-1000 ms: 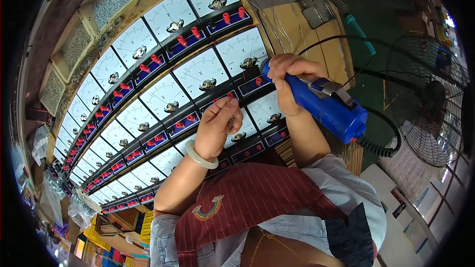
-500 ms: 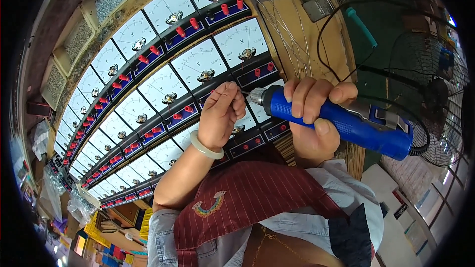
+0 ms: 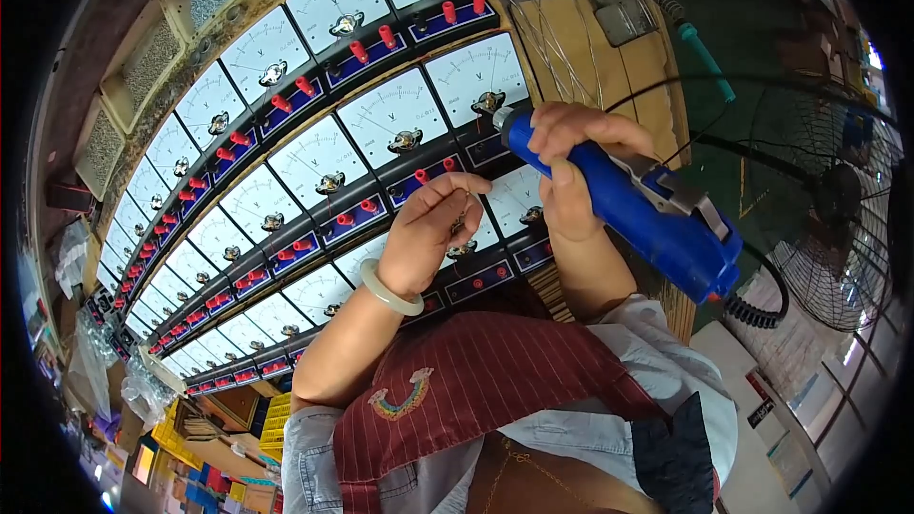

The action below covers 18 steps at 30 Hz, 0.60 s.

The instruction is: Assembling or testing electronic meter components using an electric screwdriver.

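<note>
Right grip (image 3: 571, 171) wrapped around blue electric screwdriver (image 3: 619, 205); left grip (image 3: 428, 233) pinching a small part (too small to identify) above the analog meters (image 3: 390, 119) on the surface (image 3: 581, 48).

1. Apron (image 3: 495, 390): dark red with thin pale pinstripes, bib style, a small rainbow-shaped emblem (image 3: 405, 397) stitched near the upper edge.
2. Shirt (image 3: 609, 438): pale grey-blue, short sleeves ending above the elbows.
3. Left wrist: smooth, pale green bangle (image 3: 388, 288).
4. Forearms bare; no gloves.
</note>
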Tool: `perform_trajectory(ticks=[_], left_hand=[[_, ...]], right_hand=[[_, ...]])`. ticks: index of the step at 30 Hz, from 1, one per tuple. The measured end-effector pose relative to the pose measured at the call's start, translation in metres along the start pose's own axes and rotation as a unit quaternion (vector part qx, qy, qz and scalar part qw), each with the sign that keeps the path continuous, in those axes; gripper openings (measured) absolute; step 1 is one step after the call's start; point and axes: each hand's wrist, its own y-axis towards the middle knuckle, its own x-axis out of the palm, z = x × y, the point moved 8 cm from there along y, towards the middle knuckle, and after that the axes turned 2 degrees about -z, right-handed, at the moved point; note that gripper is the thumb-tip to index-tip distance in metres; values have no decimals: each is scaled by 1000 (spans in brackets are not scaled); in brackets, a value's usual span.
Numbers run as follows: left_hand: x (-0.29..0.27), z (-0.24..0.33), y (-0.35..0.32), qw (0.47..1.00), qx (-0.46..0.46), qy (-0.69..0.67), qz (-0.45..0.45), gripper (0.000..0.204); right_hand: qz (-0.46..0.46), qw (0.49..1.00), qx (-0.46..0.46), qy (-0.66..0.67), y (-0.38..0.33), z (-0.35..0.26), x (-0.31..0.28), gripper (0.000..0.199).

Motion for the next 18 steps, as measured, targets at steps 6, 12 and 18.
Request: perform_trajectory(ticks=[6,12,18], left_hand=[[-2,4,2,999,14,9,34,11],[-1,11,5,999,12,-39,13,10],[-11,8,6,989,-6,-142,38,15]], right_hand=[[3,1000,10,-3,0,11,6,32],[-38,998,35,-44,6,21,12,33],[-69,997,14,-5,1,19,20,35]])
